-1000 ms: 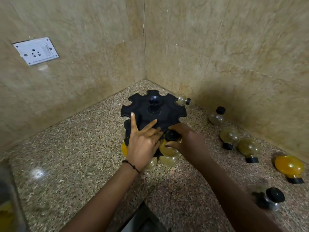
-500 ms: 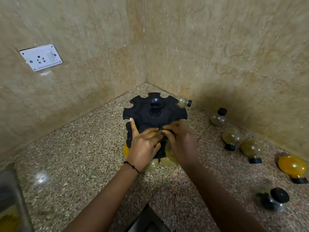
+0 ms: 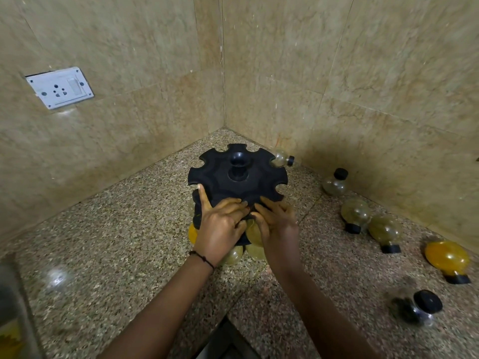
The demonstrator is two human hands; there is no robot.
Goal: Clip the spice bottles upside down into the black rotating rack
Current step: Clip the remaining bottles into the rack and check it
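The black rotating rack (image 3: 237,177) stands in the counter's corner, its notched top disc facing me. My left hand (image 3: 220,226) lies flat on the disc's near edge, index finger stretched out, holding nothing. My right hand (image 3: 277,221) is beside it. Its fingers lie over the rim and its thumb is against an olive spice bottle (image 3: 255,237) that hangs cap-up at the near notch; the cap is hidden. A yellow bottle (image 3: 192,233) and another olive bottle (image 3: 234,255) hang under the rack.
Loose bottles lie on the granite counter (image 3: 116,242) to the right: a clear one (image 3: 281,158) behind the rack, three by the wall (image 3: 335,183), (image 3: 355,215), (image 3: 385,231), an orange one (image 3: 447,259) and a dark one (image 3: 417,307). A wall socket (image 3: 59,88) is at the left.
My right hand has pushed the olive bottle inward into the rack's near notch, and its black cap is now covered by my fingers. My left hand stayed on the disc.
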